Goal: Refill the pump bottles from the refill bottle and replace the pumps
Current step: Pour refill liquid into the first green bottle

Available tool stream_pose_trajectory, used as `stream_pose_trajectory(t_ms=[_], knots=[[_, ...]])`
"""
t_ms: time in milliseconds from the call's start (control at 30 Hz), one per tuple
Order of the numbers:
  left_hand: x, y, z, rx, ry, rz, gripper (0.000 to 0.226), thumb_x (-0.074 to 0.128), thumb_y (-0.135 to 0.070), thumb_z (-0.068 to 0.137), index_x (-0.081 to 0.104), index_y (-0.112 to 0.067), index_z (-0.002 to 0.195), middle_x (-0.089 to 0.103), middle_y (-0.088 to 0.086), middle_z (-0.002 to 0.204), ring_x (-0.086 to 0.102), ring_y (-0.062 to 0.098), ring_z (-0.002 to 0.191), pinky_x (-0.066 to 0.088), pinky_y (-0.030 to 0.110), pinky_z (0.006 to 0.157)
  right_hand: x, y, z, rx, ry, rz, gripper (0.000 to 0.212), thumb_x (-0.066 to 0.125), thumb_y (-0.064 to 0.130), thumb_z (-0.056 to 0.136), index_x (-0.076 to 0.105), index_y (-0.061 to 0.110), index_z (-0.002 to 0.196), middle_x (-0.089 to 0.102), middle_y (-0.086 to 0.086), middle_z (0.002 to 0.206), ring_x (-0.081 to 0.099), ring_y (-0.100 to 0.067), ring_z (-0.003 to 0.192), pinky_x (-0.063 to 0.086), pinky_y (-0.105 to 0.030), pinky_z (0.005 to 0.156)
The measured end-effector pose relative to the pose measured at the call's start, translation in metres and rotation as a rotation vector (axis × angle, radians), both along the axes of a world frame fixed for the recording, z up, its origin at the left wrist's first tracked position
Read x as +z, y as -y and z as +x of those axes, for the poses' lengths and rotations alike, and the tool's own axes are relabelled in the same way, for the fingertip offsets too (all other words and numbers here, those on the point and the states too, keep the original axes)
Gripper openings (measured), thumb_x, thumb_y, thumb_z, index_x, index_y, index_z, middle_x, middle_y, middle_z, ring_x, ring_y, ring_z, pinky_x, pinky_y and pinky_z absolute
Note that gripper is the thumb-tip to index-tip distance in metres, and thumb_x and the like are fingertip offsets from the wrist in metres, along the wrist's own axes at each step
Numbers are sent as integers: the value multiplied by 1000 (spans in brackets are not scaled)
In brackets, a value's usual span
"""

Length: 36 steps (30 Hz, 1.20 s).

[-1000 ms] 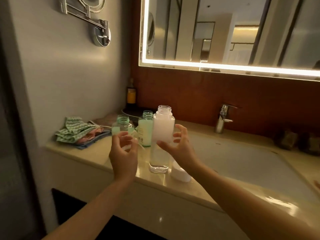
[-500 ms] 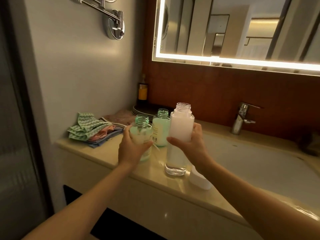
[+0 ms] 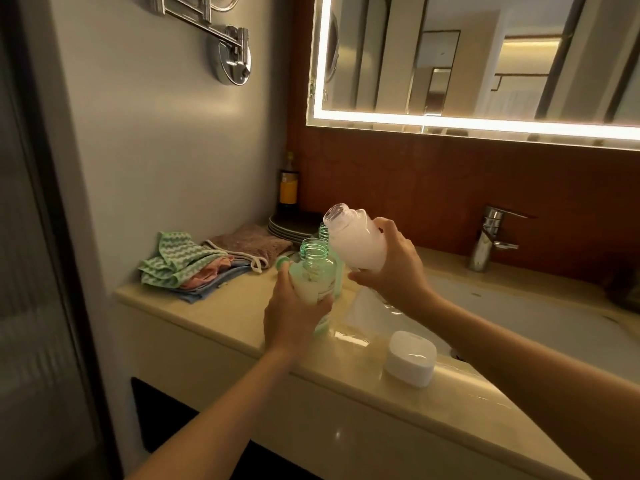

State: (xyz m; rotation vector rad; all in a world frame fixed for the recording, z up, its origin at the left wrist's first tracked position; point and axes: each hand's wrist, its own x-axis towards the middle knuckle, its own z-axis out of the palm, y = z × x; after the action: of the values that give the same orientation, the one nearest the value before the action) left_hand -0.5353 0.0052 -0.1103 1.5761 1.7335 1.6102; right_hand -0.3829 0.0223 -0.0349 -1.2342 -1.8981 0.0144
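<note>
Left hand (image 3: 294, 317) wraps its fingers round the open green pump bottle (image 3: 313, 268) near the counter's (image 3: 225, 306) front edge. Right hand (image 3: 391, 271) grips the refill bottle (image 3: 356, 240), tilted, its mouth just above and right of the green neck. No stream seen, perhaps too thin to show. Best: bring mouths together, tip slowly, watch the level rise

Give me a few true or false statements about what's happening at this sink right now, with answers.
The right hand holds the refill bottle tilted. True.
The green bottle in the left hand has its pump on. False: its neck is open.
The white cap lies on the counter. True.
The cloths lie on top of the white cap. False: they lie apart from it, at the counter's left end.
</note>
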Motion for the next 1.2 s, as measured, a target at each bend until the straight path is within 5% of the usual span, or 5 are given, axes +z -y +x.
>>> stream_pose_trajectory(t_ms=[167, 433, 1200], knots=[[-4, 0, 0, -13, -9, 9, 94, 78, -38, 68, 23, -22, 142, 50, -3, 132, 51, 19, 117, 47, 35, 92, -4, -3, 7, -102, 173, 66, 81, 78, 24, 70, 34, 21, 138, 50, -8, 128, 44, -23, 112, 44, -39, 91], [-6, 1, 2, 1, -22, -2, 97, 77, -41, 67, 20, -24, 143, 49, -2, 133, 51, 20, 117, 46, 36, 90, 0, -6, 11, -159, 348, 122, 81, 74, 30, 75, 29, 23, 141, 48, -7, 130, 42, -24, 115, 39, -36, 96], [-4, 2, 3, 1, -8, -28, 99, 79, -36, 67, 18, -26, 144, 46, -3, 137, 47, 20, 121, 44, 36, 91, 16, -8, 16, -211, 549, 243, 76, 72, 25, 76, 30, 22, 140, 47, -8, 128, 42, -26, 115, 35, -46, 101]])
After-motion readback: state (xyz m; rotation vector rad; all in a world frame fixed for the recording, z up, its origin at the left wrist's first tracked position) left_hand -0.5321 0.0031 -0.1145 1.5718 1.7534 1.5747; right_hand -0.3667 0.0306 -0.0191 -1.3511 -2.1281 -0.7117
